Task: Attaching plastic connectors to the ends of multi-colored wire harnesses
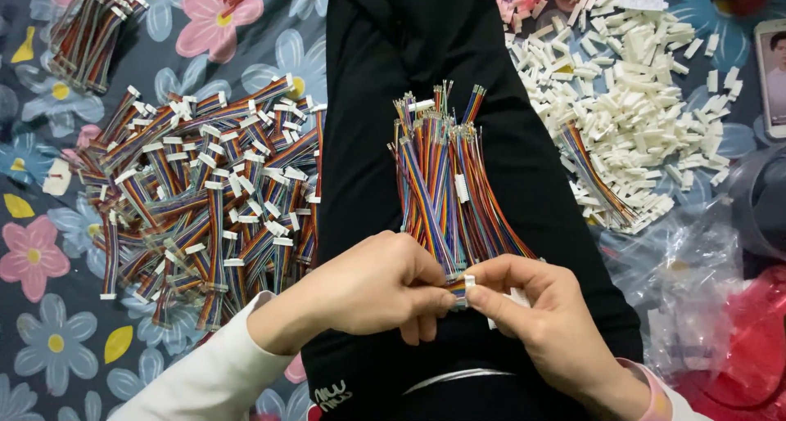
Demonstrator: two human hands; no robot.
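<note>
Wires (446, 184) in many colours lie as a loose bundle along a black trouser leg (524, 151), their bare tips fanned out at the far end. At the near end of the bundle both hands meet. The left hand (368, 290) is curled, its thumb and fingertips pressed together on the wire ends. The right hand (548, 315) pinches a small white connector (469, 282) between thumb and forefinger, right against those same wire ends (whether the wires are already seated in it cannot be told).

Left of the bundle, on a dark flowered cloth (49, 339), lies a broad heap of finished wire strips (205, 200), each with a white plug at its end. A smaller bunch of strips (86, 32) rests beyond that heap, well apart from the bundle. Right of the bundle sits a pile of loose white connectors (639, 102), with another thin sheaf of wires (594, 175) at its near edge. Crumpled clear plastic (679, 282) lies right of the hands.
</note>
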